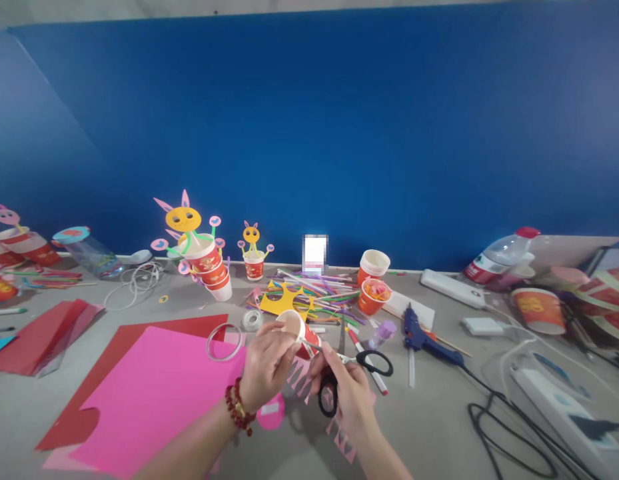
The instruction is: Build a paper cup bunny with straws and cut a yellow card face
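A red-and-white paper cup [310,333] lay tilted on the grey table [424,427], its open mouth toward the left hand [270,363]. The left hand's fingers were bent beside its rim, though whether they gripped it or something small could not be told. The right hand [346,387] was closed around the black-handled scissors [347,359], just right of the cup; their blades were spread, one pointing toward the left fingertips and the other away from the person. The two hands were close together. On the near side of the cup, a pink toothed strip [344,448] ran partly hidden beneath the right hand, and a pink disc [274,419] lay by the left wrist. Left of the cup were a roll of white tape [245,321], a larger ring [208,345] and a bright pink sheet [174,387] over a red sheet [126,340]. Beyond it lay a cut yellow sheet [276,304] and a spread of coloured stems [334,285]. Right of it were a red-and-white marker [378,381], a purple-capped tube [384,332] and, farther out, a blue glue gun [420,339].
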`<state>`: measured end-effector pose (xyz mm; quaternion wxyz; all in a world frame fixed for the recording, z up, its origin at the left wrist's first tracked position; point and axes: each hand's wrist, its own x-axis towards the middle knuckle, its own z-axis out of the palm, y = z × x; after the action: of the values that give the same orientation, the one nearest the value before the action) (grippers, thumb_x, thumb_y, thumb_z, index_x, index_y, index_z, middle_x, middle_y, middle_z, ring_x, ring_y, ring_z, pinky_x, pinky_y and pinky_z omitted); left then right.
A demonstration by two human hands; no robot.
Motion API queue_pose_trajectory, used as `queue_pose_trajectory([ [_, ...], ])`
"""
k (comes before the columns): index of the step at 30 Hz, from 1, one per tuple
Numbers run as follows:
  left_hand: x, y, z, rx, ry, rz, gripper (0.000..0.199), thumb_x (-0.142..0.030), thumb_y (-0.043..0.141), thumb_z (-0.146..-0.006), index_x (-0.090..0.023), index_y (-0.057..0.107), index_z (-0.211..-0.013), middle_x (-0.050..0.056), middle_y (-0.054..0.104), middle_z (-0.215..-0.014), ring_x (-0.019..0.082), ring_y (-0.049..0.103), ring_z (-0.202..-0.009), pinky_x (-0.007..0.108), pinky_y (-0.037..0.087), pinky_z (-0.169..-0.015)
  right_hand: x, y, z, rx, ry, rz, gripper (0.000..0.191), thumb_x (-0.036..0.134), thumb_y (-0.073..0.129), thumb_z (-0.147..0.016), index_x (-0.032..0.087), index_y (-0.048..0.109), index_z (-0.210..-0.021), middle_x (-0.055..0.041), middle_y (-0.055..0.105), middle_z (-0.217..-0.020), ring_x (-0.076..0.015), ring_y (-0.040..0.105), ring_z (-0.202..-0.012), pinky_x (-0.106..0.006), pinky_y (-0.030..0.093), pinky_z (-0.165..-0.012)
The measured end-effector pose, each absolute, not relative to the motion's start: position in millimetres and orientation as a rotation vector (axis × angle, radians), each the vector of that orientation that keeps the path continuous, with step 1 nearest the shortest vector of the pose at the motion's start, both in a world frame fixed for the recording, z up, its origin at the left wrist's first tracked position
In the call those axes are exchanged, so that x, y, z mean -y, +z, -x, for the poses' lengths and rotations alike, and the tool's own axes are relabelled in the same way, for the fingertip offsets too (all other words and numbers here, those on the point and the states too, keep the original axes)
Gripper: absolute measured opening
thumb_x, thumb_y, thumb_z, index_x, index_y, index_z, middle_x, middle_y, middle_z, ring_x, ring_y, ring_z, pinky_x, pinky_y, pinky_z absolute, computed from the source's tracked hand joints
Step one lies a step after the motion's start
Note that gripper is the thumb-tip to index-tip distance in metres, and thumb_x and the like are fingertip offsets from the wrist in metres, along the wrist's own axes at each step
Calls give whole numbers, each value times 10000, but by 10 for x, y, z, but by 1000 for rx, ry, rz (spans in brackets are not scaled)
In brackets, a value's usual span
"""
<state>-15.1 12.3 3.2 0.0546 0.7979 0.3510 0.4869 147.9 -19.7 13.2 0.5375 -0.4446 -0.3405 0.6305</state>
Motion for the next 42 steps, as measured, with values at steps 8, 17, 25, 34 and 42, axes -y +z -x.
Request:
queue_pose_trajectory([
  [8,-103,28,121,-1021,1535,-2433,154,-69,505,-920,-190,598,-935,17,705,-747,168,658,-690,420,524,-902,203,112,-1420,746,1569,1000,548,628,722,-771,142,681,-521,-18,583,-397,-119,560,-373,-197,454,-414],
  [17,-119,-3,126,-948,1475,-2434,154,-64,501,-918,-192,582,-895,7,683,-708,158,644,-667,419,522,-897,176,120,-1459,719,1589,996,530,623,747,-744,131,701,-553,-26,601,-394,-113,542,-344,-188,432,-376],
  [25,-134,46,151,-883,1419,-2389,139,-107,493,-932,-195,580,-869,23,678,-730,175,655,-729,402,522,-890,169,149,-1538,886,1516,1038,570,643,690,-795,139,698,-530,-39,609,-381,-97,524,-334,-183,420,-399],
  [34,-155,142,172,-809,1380,-2354,217,-187,470,-977,-199,582,-791,13,678,-680,170,664,-709,385,537,-894,136,183,-1639,1031,1500,1067,566,648,682,-797,135,685,-557,-31,620,-453,-99,546,-380,-191,401,-408],
  [42,-145,175,189,-830,1283,-2253,283,-230,454,-985,-207,550,-720,11,603,-627,192,667,-776,364,548,-868,135,198,-1721,1148,1438,1080,577,662,677,-796,131,682,-570,-37,628,-502,-123,583,-428,-214,415,-441],
])
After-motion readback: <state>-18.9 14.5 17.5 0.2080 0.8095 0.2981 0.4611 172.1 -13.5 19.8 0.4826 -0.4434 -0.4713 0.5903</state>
